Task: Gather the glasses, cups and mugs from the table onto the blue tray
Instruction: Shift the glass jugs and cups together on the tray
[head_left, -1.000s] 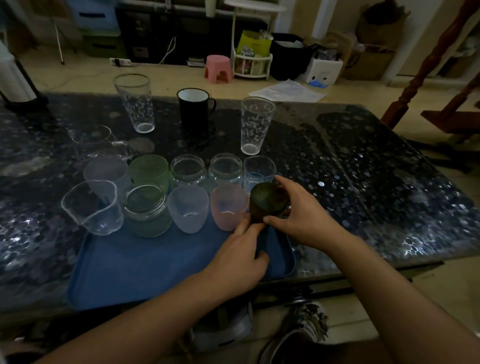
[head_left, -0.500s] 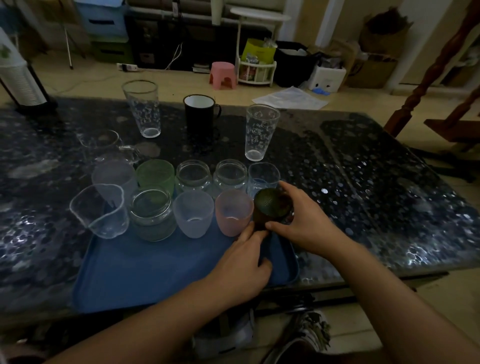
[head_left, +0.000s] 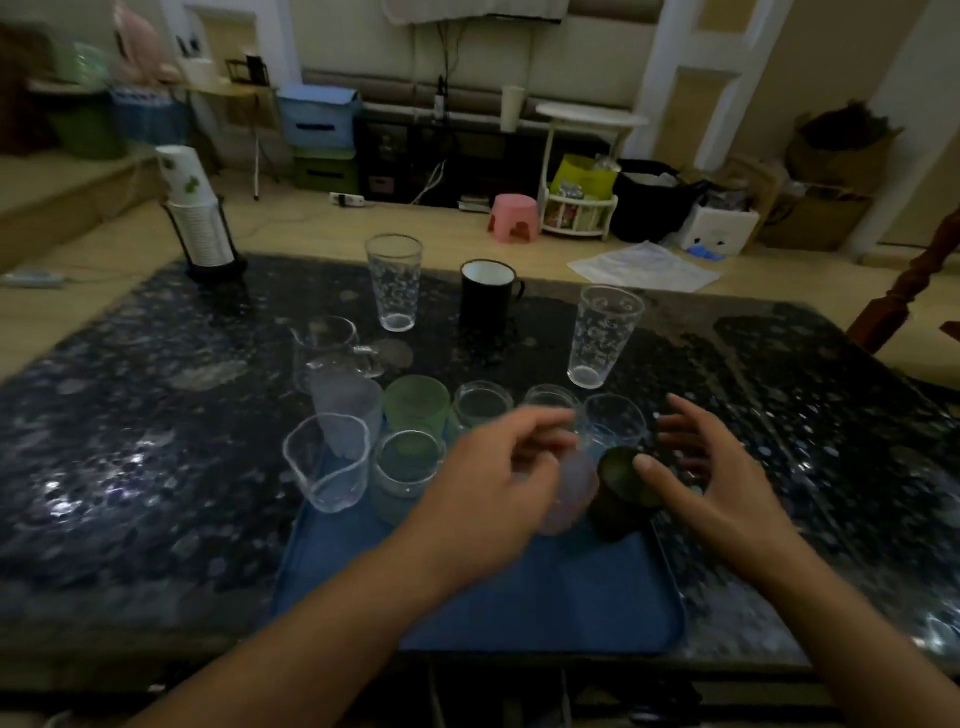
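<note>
The blue tray (head_left: 545, 608) lies at the table's near edge with several cups and glasses in two rows on its far half. A dark green cup (head_left: 623, 486) stands at the right end of the near row, next to a pink cup (head_left: 574, 493). My right hand (head_left: 711, 478) hovers open just right of the green cup, fingers spread. My left hand (head_left: 488, 483) is lifted above the pink cup, fingers loosely apart, holding nothing. Off the tray stand two tall clear glasses (head_left: 394, 280) (head_left: 602, 335), a black mug (head_left: 488, 299) and a clear handled glass mug (head_left: 327, 351).
The dark speckled table (head_left: 130, 441) carries a rack of stacked paper cups (head_left: 197, 218) at its far left corner. A wooden chair (head_left: 914, 291) stands off the right side. Floor clutter and a pink stool (head_left: 511, 218) lie beyond the table.
Both hands have let go of the dark green cup and lifted away from it, fingers opening. The view has tilted up and shifted right.
</note>
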